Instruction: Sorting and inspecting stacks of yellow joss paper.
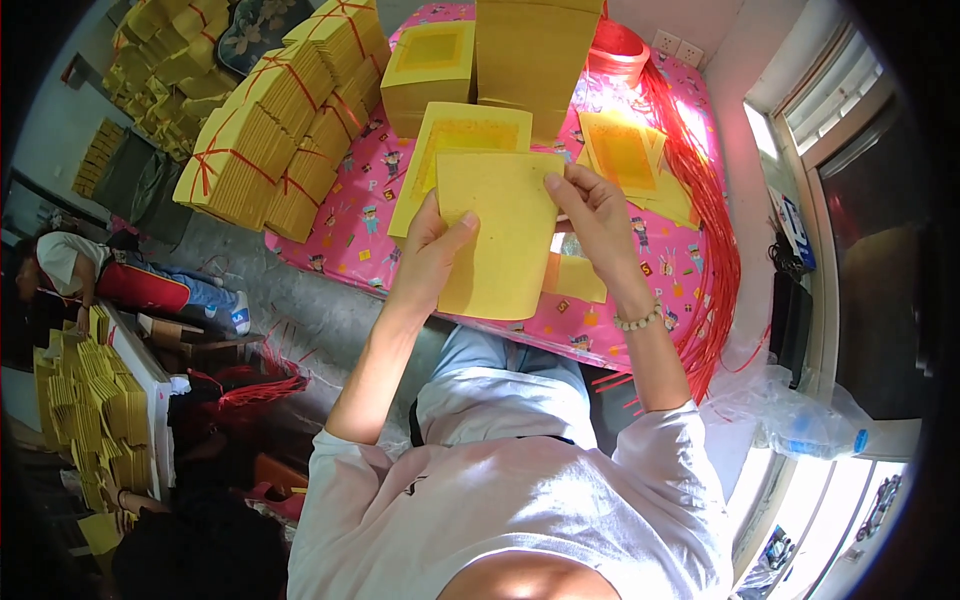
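Between my two hands I hold up a yellow paper sheet [497,240], blank on the side that shows; whether it is one sheet or a thin stack I cannot tell. My left hand [432,250] grips its left edge, thumb lying across the front. At its upper right corner my right hand [592,210] pinches the paper between thumb and fingers. Just behind it lies a stack of yellow paper with an orange printed panel [482,128], partly covered by the held sheet. Loose printed yellow sheets [618,150] lie right of my right hand.
A pink patterned table [350,235] carries tall yellow paper stacks [535,60] and bundles tied with red string [235,165]. Long red strands [715,250] hang over its right side. A plastic bottle [815,430] lies by the window. People work at a paper-covered table [158,400] at left.
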A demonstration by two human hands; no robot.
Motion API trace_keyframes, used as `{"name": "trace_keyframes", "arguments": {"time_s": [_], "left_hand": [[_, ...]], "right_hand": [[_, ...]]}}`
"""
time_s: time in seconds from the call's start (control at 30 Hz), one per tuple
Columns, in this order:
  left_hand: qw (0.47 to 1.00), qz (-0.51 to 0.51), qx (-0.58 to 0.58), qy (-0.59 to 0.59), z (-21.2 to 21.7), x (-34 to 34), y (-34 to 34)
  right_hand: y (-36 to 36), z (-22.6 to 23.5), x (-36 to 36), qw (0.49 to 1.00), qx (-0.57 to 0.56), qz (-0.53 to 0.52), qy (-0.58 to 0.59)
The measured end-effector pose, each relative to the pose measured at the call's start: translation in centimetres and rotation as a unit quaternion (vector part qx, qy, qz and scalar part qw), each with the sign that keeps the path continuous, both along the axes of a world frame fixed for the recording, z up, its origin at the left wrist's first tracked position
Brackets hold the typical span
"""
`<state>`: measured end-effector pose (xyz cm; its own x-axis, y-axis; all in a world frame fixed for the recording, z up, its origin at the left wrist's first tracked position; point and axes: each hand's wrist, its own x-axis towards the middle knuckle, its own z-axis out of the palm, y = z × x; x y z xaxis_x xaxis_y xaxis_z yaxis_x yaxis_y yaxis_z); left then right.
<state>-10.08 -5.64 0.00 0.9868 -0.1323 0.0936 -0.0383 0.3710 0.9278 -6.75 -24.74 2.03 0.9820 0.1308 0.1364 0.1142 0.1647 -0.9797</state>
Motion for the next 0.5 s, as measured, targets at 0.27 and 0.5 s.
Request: {"name": "trace_keyframes", "arguments": {"time_s": [0.27,0.5], "left_hand": [[0.998,-0.034,-0.012,0.044,0.1,-0.1,0.7],[0.997,-0.046,-0.025,0.050,-0.1,0.2,1.5]], "right_hand": [[-0.5,-1.9,-0.9,0.992,-0.109,0.063,0.035],[-0.2,-1.9,-1.6,0.984,-0.099,0.134,0.064]]}}
